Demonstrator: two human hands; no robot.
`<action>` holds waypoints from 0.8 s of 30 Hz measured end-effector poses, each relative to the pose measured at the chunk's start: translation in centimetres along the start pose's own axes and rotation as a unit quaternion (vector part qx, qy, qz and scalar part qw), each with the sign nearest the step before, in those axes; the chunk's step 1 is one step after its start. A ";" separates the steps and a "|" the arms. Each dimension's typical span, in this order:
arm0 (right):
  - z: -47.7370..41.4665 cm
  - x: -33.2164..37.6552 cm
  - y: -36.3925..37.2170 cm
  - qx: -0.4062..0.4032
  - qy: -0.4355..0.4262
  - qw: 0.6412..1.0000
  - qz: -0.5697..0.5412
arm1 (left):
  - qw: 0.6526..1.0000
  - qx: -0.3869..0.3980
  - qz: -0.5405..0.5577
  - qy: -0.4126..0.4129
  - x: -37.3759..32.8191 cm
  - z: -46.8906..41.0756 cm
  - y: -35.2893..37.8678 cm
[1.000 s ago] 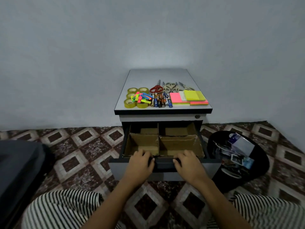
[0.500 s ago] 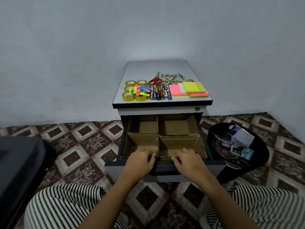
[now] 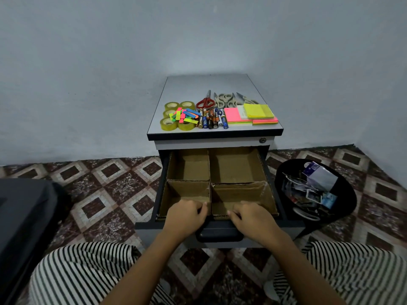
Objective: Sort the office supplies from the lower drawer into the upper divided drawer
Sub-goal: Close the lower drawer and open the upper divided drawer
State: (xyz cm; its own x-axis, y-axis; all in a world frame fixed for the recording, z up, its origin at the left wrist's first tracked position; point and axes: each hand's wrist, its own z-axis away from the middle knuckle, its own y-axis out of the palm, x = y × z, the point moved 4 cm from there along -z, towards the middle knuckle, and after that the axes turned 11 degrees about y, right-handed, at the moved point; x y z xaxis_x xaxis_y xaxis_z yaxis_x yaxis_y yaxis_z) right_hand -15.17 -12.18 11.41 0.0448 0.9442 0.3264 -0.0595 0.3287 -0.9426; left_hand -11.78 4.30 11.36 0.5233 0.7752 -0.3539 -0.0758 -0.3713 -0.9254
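Note:
The upper drawer of a small grey cabinet is pulled far out, and its cardboard dividers form several bare compartments. My left hand and my right hand both grip the drawer's front edge, fingers curled over it, on either side of the black handle. On the cabinet top lie tape rolls, coloured flags, batteries, red scissors, grey scissors and sticky note pads. The lower drawer is hidden.
A black bin with scraps stands on the floor right of the drawer. A dark bag lies at the left. My striped knees flank the drawer front. The wall rises behind the cabinet over a patterned tile floor.
Both hands have pulled the upper drawer farther out toward me, and the rear compartments have come into sight.

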 end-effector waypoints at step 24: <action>-5.5 -7.7 -0.5 -0.040 0.283 0.958 -0.039 | 0.960 -0.016 0.053 -0.275 8.6 -2.4 -0.2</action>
State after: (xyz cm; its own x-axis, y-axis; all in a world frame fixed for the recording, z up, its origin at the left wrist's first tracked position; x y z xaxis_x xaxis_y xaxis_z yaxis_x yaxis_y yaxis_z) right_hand -9.96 -19.78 9.01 0.5804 0.7457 0.3271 0.0418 0.3738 -0.9266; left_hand -5.19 9.83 8.78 -0.0142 0.8813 -0.4724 -0.0737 -0.4721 -0.8785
